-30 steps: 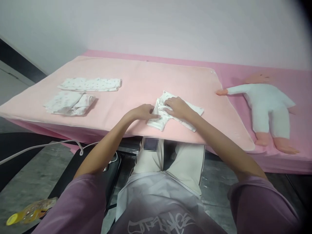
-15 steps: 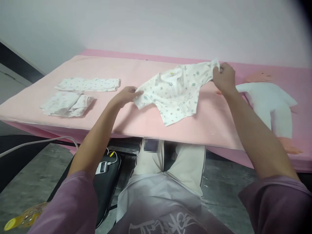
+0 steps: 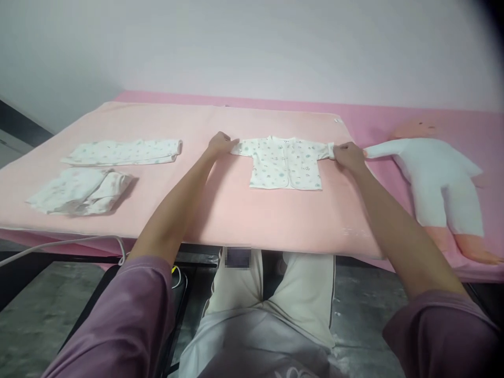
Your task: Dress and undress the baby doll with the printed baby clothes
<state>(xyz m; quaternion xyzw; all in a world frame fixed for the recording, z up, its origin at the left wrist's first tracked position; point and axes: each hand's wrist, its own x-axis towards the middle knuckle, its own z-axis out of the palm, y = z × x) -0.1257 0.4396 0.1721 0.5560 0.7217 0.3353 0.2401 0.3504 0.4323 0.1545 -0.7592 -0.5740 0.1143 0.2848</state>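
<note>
A small white baby shirt [image 3: 285,164] with a scattered print lies spread out, its front facing up and its hem toward me. My left hand [image 3: 221,145] pinches the end of the sleeve on the left. At the opposite cuff, my right hand [image 3: 349,156] grips the other sleeve, so both sleeves stretch out sideways. Under the shirt is a peach padded mat [image 3: 244,220].
Two folded garments lie left on the mat: a flat printed strip [image 3: 124,152] and a bulkier white bundle [image 3: 81,191]. A baby doll in white [image 3: 429,168] lies to the right on the pink cloth [image 3: 366,123]. A white cable [image 3: 79,240] runs along the front left.
The shirt has come down from a lifted, slanted position and now lies flat and straight. My right hand has lowered. Both hands keep hold of the sleeves.
</note>
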